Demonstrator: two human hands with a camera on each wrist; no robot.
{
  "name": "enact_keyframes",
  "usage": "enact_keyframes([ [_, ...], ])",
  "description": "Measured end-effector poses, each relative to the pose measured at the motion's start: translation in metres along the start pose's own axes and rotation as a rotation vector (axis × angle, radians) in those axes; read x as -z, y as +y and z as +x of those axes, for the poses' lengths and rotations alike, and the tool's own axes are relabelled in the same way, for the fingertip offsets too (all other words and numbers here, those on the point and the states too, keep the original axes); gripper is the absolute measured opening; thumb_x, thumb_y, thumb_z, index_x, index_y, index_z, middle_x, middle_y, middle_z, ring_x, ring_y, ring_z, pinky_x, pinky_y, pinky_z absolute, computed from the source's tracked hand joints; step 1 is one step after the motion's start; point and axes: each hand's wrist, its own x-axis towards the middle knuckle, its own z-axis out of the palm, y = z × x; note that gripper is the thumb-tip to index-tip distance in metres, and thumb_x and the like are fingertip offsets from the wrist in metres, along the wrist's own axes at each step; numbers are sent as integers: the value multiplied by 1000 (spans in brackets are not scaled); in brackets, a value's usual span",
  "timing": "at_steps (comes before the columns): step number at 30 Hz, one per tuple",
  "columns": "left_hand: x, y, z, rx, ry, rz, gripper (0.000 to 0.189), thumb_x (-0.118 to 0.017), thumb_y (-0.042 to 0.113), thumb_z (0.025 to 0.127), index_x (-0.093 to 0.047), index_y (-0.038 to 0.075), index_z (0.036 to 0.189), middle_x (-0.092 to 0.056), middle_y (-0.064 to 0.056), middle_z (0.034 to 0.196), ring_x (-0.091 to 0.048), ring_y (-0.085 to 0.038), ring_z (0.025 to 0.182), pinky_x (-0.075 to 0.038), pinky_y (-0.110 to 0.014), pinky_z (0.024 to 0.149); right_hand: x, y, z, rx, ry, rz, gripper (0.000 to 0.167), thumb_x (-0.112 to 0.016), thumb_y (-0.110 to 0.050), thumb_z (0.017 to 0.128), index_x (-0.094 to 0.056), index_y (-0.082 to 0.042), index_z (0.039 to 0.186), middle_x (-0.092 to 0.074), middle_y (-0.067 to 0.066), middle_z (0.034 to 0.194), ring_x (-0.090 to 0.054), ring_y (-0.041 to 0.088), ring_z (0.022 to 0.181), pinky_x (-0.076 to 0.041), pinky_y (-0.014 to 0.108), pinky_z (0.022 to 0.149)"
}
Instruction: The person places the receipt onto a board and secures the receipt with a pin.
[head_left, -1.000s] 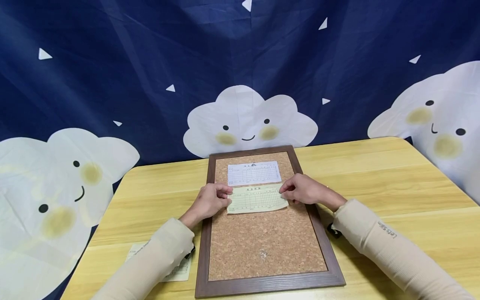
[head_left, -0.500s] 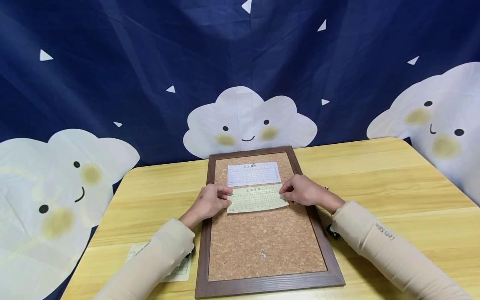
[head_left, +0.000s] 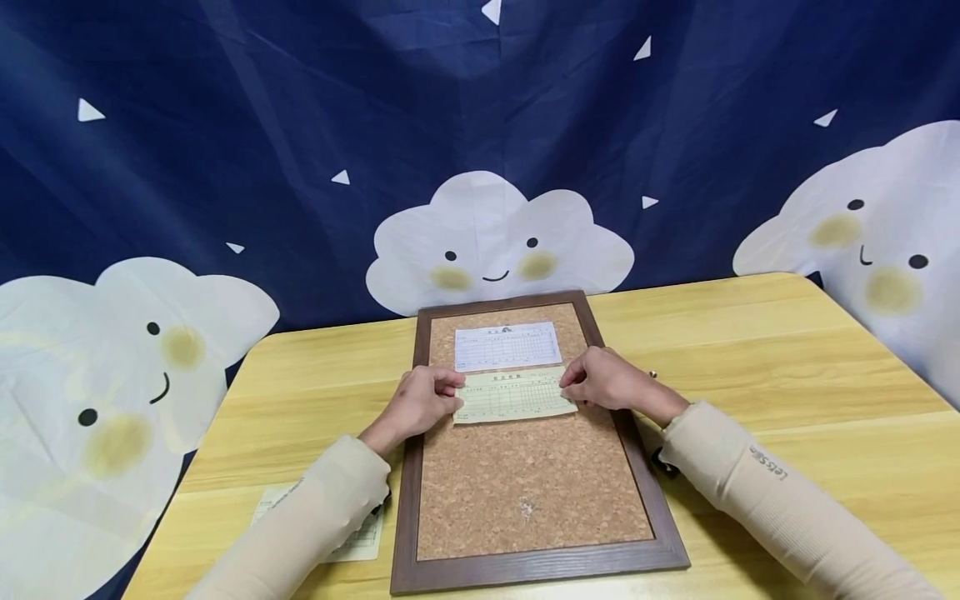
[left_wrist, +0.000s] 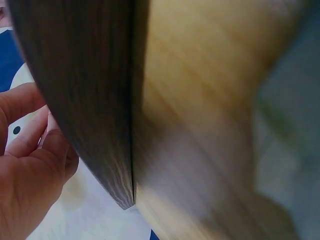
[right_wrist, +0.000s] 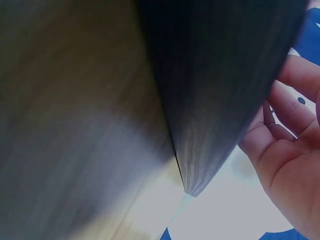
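A pale green printed form slip lies over the upper half of a cork board with a dark brown wooden frame. My left hand pinches the slip's left edge between thumb and fingers. At the opposite edge, my right hand pinches it near the right side of the frame. Just above sits a white form slip with blue print and a small dark spot at its top edge. In the wrist views, the frame's side hides both hands' fingertips: left hand, right hand.
Beneath my left forearm, another pale green slip lies partly covered on the light wooden table. Behind the table hangs a dark blue cloth with white clouds. Cork shows below the held slip, with a small worn patch.
The green slip's lower edge looks slightly straighter and a little higher than before. Both hands keep their pinch at its sides, almost still.
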Motion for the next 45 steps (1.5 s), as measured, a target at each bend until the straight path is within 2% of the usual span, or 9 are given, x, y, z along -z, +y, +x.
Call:
enact_keyframes([
  [4,0,0,0,-3,-1,6,26,-76,-4,82,-75,1,108,-73,-5,105,-67,-16,90,-54,-32,81,0,-1,0,-2,5,3,3,-74,-7,89,-77,-5,90,-67,-2,70,-61,11,56,-48,27,53],
  [19,1,3,1,-16,-15,42,26,-76,-4,82,-75,0,108,-73,-5,103,-66,-16,89,-54,-33,82,0,-3,0,-10,14,9,5,-76,-6,87,-77,-2,89,-69,0,76,-62,11,55,-50,26,55],
  [32,1,5,-1,-31,-17,67,27,-74,-6,82,-75,0,109,-73,-6,103,-65,-17,90,-53,-33,82,-1,-3,-1,-24,29,-3,5,-78,-5,84,-76,-2,88,-68,-1,74,-61,11,55,-50,26,57],
  [45,2,2,-2,-54,-9,113,27,-75,-3,82,-75,2,108,-71,-6,105,-64,-18,92,-52,-35,84,-1,-3,-2,-32,38,31,6,-78,0,82,-76,-2,87,-66,0,75,-58,11,54,-47,26,53],
])
